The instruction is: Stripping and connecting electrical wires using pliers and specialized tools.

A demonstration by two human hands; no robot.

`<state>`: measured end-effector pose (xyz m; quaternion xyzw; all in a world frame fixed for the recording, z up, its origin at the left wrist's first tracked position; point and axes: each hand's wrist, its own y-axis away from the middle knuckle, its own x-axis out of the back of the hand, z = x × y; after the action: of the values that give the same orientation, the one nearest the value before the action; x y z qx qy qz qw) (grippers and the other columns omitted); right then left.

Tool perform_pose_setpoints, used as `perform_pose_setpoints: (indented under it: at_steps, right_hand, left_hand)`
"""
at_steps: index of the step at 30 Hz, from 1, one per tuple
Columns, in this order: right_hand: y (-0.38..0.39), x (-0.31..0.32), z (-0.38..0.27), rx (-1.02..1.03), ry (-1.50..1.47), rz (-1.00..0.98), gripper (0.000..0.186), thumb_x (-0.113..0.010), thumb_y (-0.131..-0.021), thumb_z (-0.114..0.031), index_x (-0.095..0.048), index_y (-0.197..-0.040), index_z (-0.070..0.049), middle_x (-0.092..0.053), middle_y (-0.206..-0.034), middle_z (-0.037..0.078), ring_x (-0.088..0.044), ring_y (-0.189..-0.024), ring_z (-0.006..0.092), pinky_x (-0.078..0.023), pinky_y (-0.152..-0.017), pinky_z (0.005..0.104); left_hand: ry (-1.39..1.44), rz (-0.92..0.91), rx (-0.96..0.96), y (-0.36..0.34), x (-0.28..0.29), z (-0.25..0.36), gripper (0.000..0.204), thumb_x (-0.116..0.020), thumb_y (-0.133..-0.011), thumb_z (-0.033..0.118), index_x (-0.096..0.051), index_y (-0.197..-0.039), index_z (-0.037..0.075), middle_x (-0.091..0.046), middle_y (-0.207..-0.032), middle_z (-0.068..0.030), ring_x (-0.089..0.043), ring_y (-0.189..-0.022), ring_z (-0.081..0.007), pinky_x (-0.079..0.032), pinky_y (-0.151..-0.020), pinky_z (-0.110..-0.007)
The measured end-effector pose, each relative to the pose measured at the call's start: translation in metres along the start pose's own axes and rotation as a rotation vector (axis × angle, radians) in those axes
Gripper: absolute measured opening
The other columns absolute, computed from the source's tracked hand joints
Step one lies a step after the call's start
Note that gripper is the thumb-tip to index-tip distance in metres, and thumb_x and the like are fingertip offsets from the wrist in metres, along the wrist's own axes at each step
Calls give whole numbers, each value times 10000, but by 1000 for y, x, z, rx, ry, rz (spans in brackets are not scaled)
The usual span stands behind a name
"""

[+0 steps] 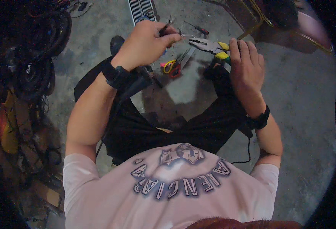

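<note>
My left hand (147, 42) is closed around a thin dark wire-like piece (166, 28); its ends poke out past the fingertips, too blurred to name more closely. In my right hand (248, 63) is a pair of combination pliers (207, 45) with yellow and green handles. Their grey jaws point left towards my left fingertips, a short gap away from them. Below and between the hands, scissors (173, 69) with yellow and red handles lie on the floor. A screwdriver (202, 30) with a red and black handle lies just beyond the pliers.
A ribbed metal panel (138, 10) lies at the far side with a dark ring (150, 13) on it. Coiled dark cables or tubes (38, 72) are heaped along the left. A gold-edged piece of furniture (309, 30) stands at the far right. My legs are spread around the concrete floor (301, 114).
</note>
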<state>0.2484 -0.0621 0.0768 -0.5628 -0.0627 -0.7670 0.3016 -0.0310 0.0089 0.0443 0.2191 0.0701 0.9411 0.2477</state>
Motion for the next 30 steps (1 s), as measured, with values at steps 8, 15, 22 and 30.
perform_pose_setpoints:
  at_steps: [8,15,22,30]
  right_hand:
    - [-1,12,18,-361,-865,-781,439,-580,-806,-40,-564,-1244,-22,-658,-1057,216,-634,-1030,373,-508,-826,432]
    - [-8,-5,53,-399,-1139,-1201,534,-579,-798,-53,-528,-1330,-31,-648,-1161,208,-644,-1046,328,-507,-874,373]
    - [-17,6,53,-342,-1209,-1149,465,-570,-812,2,-529,-1274,28,-671,-1004,109,-647,-882,185,-502,-829,312]
    - [-27,11,52,-343,-1237,-1231,479,-592,-814,-2,-522,-1286,32,-671,-989,80,-634,-872,150,-501,-793,301]
  left_hand:
    - [-94,40,-90,-2,5,0,247,-700,-885,226,-728,-994,6,-738,-878,-110,-688,-794,-168,-518,-729,-307]
    - [-78,4,-254,-12,7,1,176,-704,-876,161,-729,-993,32,-728,-902,-110,-689,-837,-197,-516,-757,-323]
    - [-173,-20,-360,-9,1,-3,165,-706,-864,137,-723,-986,29,-707,-875,-118,-679,-808,-242,-514,-737,-339]
    - [-86,-39,-392,-8,-2,0,158,-710,-859,117,-719,-987,25,-696,-853,-114,-669,-782,-227,-509,-710,-332]
